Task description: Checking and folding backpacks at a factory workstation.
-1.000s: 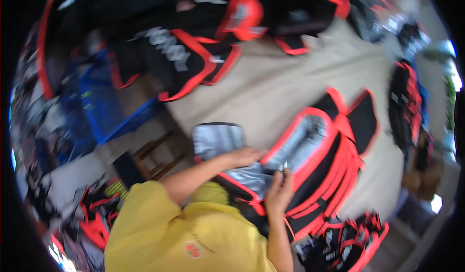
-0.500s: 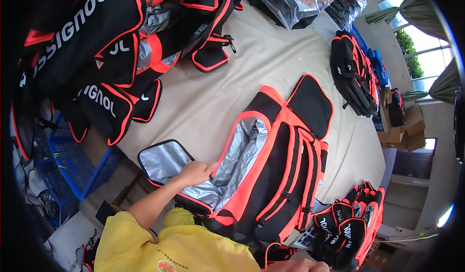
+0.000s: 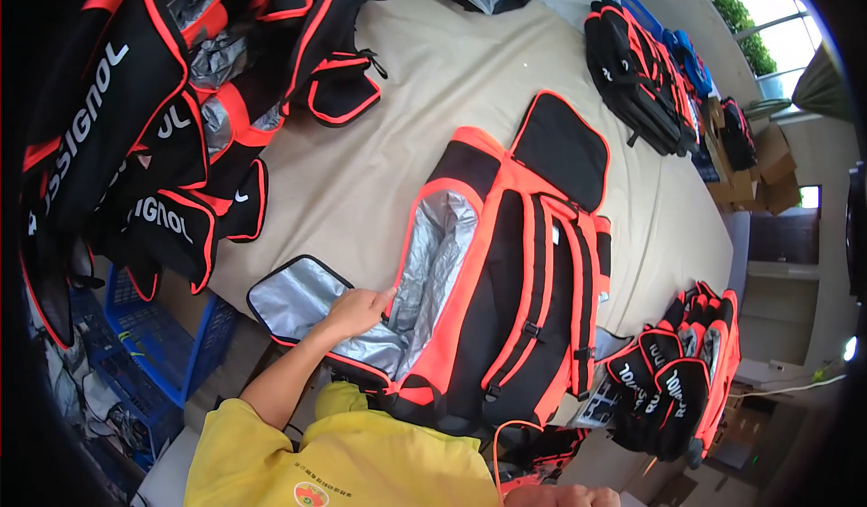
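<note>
Head view: the left hand (image 3: 357,310) is being laid flat, fingers apart, on the silver lining (image 3: 424,281) inside the open side pocket of the black-and-orange backpack (image 3: 515,299) on the table (image 3: 361,173). Just left of it, the pocket flap (image 3: 293,297) is being left overhanging the table edge. At the lower edge, only a sliver of the right hand (image 3: 560,496) is being shown; its grip cannot be told. Judged from this, the flap's weight could be dragging the backpack off.

Yellow short-sleeved shirt (image 3: 352,457) with a small round red-and-green emblem on it; bare forearms.
</note>
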Demonstrator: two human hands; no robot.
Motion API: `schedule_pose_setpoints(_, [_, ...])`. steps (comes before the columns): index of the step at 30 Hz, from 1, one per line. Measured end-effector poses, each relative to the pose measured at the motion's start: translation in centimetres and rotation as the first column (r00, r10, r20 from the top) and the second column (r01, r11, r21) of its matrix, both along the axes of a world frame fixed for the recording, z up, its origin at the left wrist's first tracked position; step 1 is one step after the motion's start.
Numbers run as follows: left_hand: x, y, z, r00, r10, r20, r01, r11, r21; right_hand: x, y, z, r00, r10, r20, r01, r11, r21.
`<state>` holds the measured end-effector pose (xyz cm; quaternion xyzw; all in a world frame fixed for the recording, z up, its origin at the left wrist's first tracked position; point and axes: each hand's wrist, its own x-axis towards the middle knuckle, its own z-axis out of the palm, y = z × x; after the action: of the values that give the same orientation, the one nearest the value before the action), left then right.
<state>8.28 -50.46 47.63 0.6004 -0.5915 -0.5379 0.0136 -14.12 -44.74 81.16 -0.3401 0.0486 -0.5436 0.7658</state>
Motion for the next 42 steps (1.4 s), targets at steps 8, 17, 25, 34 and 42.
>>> schedule_pose_setpoints(8, [-0.1, 0.2, 0.2, 1.0, -0.006, 0.006, 0.006, 1.0, 0.005, -12.8, 13.7, -12.0, 0.703, -0.592, -0.395, 0.683, 0.404, 0.609])
schedule_pose_setpoints(17, [-1.5, -0.3, 1.6, 0.999, -0.029, 0.034, 0.037, 0.964, -0.262, -37.8, 54.8, -8.7, -0.336, -0.264, -0.904, 0.775, -0.622, -0.107])
schedule_pose_setpoints(25, [-7.4, 2.2, 7.8, 0.982, 0.161, -0.096, -0.182, 0.946, -0.268, -41.7, 48.7, -15.5, -0.292, -0.09, -0.952, 0.872, -0.433, -0.226])
schedule_pose_setpoints(34, [-7.3, 2.9, 4.0, 0.93, 0.336, -0.152, -0.335, 0.942, 0.032, -29.3, 29.3, -25.3, -0.068, -0.17, -0.983, 0.997, 0.006, -0.07])
schedule_pose_setpoints(42, [-6.7, 3.0, 4.1, 0.812, 0.455, -0.366, -0.406, 0.89, 0.206, -9.1, 8.0, -18.1, -0.258, -0.127, -0.958, 0.359, 0.908, -0.217])
